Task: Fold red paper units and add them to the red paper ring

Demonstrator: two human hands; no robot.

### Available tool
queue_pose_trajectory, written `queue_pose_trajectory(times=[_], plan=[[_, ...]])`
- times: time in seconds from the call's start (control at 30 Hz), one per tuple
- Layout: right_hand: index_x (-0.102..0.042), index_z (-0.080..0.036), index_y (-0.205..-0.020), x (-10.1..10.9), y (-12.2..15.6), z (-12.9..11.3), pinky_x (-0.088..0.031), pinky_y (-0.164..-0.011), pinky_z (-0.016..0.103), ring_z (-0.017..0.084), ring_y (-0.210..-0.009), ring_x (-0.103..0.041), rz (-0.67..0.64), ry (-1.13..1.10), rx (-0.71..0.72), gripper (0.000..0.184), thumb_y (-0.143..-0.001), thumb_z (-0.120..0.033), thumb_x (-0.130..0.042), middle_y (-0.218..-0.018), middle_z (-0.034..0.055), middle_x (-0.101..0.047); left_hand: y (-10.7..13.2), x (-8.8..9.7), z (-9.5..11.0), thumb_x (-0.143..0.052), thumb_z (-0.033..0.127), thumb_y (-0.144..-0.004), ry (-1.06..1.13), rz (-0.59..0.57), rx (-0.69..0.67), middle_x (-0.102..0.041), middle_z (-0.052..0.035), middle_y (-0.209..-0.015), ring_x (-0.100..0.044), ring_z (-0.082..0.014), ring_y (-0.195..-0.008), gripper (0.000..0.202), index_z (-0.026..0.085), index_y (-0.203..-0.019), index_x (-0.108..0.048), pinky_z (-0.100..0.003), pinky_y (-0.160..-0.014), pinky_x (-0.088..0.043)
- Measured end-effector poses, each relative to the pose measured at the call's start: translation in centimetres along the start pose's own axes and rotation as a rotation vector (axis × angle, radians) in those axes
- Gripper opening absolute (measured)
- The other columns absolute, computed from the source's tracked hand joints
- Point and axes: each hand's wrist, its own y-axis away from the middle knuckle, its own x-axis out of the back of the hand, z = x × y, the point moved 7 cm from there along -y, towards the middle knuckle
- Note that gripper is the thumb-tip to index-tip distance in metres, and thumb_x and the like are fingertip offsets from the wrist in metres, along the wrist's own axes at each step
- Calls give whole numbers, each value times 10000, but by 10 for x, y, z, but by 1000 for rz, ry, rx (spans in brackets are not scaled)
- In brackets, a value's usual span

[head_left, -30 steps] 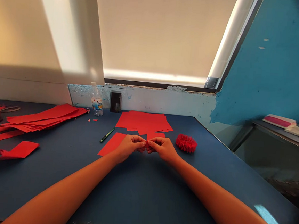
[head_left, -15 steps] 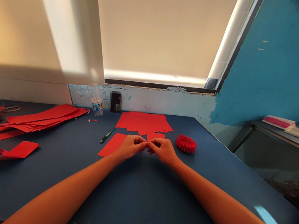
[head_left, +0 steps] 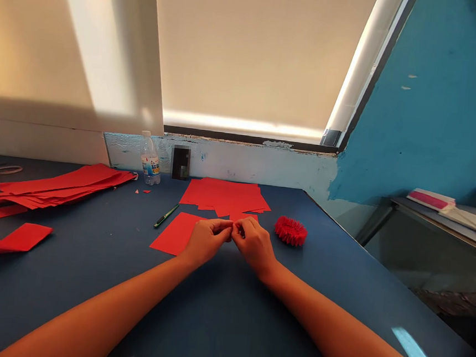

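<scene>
Small red paper piece (head_left: 232, 232) sits between the fingertips of both hands, mostly hidden by them; only a sliver of red shows. It is held just above the table (head_left: 210, 309), centre of view. Left hand (head_left: 205, 242) and right hand (head_left: 254, 245) meet knuckle to knuckle. Fingers (head_left: 221, 228) of both are curled in and closed, pinching the piece from either side, thumbs underneath. Both forearms run in from the bottom edge.

Just left of the left hand, partly under it: a flat red paper sheet (head_left: 174, 233) on the table. Behind the hands, a smaller red sheet (head_left: 246, 217), then a loose stack of red sheets (head_left: 224, 195) toward the wall. Right of the right hand, near but apart: a red pleated paper ring (head_left: 290, 231). A green pen (head_left: 165, 215) lies diagonally left of the flat sheet.

Far back left, a plastic water bottle (head_left: 150, 161) stands upright against the wall. Left side: a pile of long red strips (head_left: 62, 182), a folded red scrap (head_left: 20, 237), and scissors (head_left: 1, 169) at the edge. On a side ledge to the right, a pink-and-white book (head_left: 432, 199).
</scene>
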Motion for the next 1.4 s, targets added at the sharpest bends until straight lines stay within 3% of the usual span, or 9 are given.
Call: queue_pose_trajectory(times=[0.13, 0.3, 0.43, 0.63, 0.8, 1.0, 1.13, 1.4], plan=[[-630, -154, -888, 0, 1, -3, -462, -713, 287, 194, -765, -584, 2, -6, 52, 153, -900, -178, -479, -842, 70, -615, 2, -2, 6, -529, 294, -828, -29, -7, -29, -724, -52, -1000, -674, -228, -914, 313, 180, -1067, -695, -346, -838, -533], [-606, -157, -1073, 0, 2, -2, -480, -771, 312, 214, -858, -590, 3, -64, 93, 214, -867, -197, -569, -992, 91, -608, 3, -6, 16, -493, 123, -725, 46, -66, -42, -682, -38, -1129, -618, -232, -1063, 444, 190, -1130, -663, -381, -940, -491], [-656, -160, -1006, 2, 0, 7, -456, -807, 367, 244, -869, -587, 3, -187, 2, 172, -865, -223, -580, -955, 95, -621, 0, -9, 13, -502, 124, -730, 61, -104, -53, -668, -52, -1150, -615, -223, -1048, 455, 194, -1158, -639, -356, -882, -515], [-700, -181, -977, 1, -4, 13, -484, -780, 349, 221, -839, -615, -68, -345, -52, 182, -885, -248, -558, -940, 84, -651, -6, 1, 1, -584, 345, -797, -3, -24, -3, -700, -81, -973, -636, -167, -741, 321, 145, -1033, -669, -288, -663, -518], [-712, -170, -955, -11, -2, 25, -558, -702, 345, 218, -737, -678, -155, -573, -203, 189, -846, -296, -622, -841, 68, -702, -5, 8, 2, -617, 385, -780, -114, 7, -2, -712, -63, -882, -631, -181, -790, 277, 161, -916, -708, -274, -691, -488], [-714, -150, -975, -22, 0, 30, -581, -765, 409, 260, -784, -704, -230, -800, -341, 312, -794, -402, -676, -877, 81, -725, -5, 13, 7, -565, 390, -822, -216, 22, -37, -709, -38, -822, -612, -165, -709, 262, 178, -864, -712, -261, -626, -457], [-721, -155, -972, -22, 0, 28, -578, -759, 397, 248, -790, -697, -227, -831, -364, 332, -781, -424, -684, -871, 82, -722, -5, 16, 12, -554, 383, -838, -271, 41, -101, -708, -30, -857, -612, -171, -783, 248, 195, -851, -714, -253, -649, -438], [-739, -155, -800, -16, -2, 34, -537, -607, 307, 181, -616, -637, -140, -744, -378, 257, -727, -401, -728, -695, 52, -684, -4, 12, 16, -514, 360, -868, -369, 36, -186, -690, -23, -843, -606, -158, -745, 230, 194, -860, -671, -246, -623, -429]])
